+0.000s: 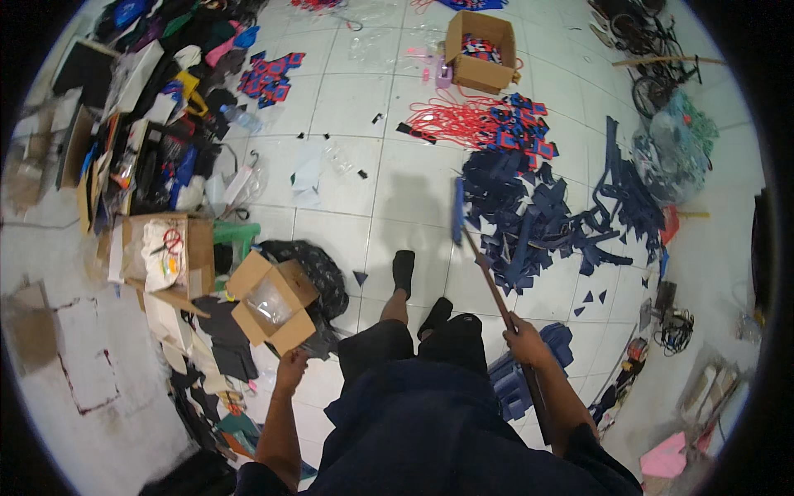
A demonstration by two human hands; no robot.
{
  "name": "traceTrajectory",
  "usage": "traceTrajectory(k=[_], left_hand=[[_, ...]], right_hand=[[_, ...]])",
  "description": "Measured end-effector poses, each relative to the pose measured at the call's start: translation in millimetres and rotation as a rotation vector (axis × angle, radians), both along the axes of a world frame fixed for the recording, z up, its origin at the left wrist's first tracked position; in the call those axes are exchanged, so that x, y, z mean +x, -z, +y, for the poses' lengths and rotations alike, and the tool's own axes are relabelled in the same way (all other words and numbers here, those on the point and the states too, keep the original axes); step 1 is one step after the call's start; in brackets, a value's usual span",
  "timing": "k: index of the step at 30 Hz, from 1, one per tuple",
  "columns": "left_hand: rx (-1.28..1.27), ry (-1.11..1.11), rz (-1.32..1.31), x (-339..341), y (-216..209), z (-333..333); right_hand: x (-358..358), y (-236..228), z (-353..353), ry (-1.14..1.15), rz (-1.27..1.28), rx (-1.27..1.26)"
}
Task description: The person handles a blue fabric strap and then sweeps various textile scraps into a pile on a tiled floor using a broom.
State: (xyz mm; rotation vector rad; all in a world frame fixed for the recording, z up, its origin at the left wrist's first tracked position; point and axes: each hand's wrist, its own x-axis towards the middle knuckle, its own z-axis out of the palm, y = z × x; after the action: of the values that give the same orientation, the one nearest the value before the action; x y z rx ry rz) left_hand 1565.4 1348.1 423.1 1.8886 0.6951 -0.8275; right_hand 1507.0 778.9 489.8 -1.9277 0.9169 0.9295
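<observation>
My right hand (527, 340) is wrapped round the brown handle of a broom (495, 291). The handle slants forward and left to a narrow blue head (458, 212), which rests on the floor against the left edge of a heap of navy fabric scraps (523, 217). On the other side, my left hand (291, 369) is low beside the near flap of an open cardboard box (277, 299) with clear plastic inside. Its fingers look closed, next to dark grey cloth (321, 341); what they hold, if anything, is too small to make out.
Red cords (455, 121) and blue-red patches (521, 124) lie beyond the scraps, before a cardboard box (481, 51). A black plastic bag (308, 277) and cluttered goods line the left. Long navy strips (624, 186) and a bulging clear bag (678, 140) are at right.
</observation>
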Motion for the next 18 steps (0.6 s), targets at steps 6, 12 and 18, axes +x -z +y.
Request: traceTrajectory(k=[6, 12, 18], left_hand=[[0.197, 0.036, 0.393, -178, -11, 12], [0.174, 0.08, 0.224, -173, -42, -10], [0.04, -0.228, -0.002, -122, -43, -30]], right_hand=[[7, 62, 83, -0.029, -0.161, 0.607], [-2, 147, 148, -0.515, -0.372, 0.467], [-125, 90, -71, -0.427, -0.213, -0.13]])
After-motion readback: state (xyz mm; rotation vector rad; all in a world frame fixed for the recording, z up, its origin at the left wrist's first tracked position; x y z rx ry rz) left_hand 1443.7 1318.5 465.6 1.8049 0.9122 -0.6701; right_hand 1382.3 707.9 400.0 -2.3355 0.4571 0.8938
